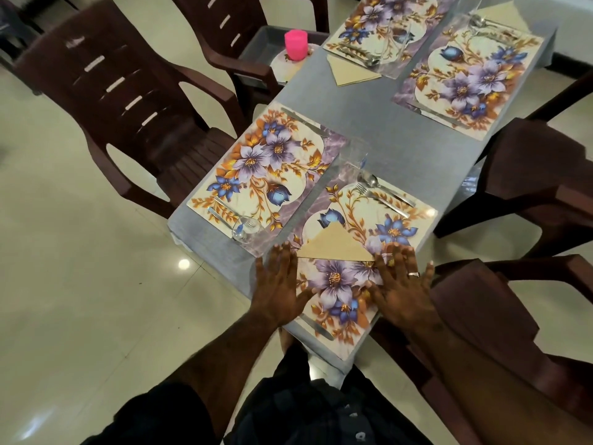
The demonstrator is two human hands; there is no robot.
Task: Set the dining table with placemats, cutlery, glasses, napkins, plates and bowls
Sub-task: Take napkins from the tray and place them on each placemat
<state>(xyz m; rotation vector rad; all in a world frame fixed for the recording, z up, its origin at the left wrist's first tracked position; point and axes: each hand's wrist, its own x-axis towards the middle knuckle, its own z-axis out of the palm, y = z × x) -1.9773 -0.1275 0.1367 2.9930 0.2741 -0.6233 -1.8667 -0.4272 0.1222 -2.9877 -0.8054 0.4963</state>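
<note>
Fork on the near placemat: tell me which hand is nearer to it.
Right. The right hand lies flat on the placemat's near right part, below the fork. The left hand rests at the mat's left edge, farther across.

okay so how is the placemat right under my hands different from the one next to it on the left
The near placemat has a folded tan napkin lying on it, with the left hand and right hand flat at its corners; the left placemat has no napkin. The near placemat's spoon and fork lie at its far end; the left placemat's lie at its near end. Both share the floral print.
</note>
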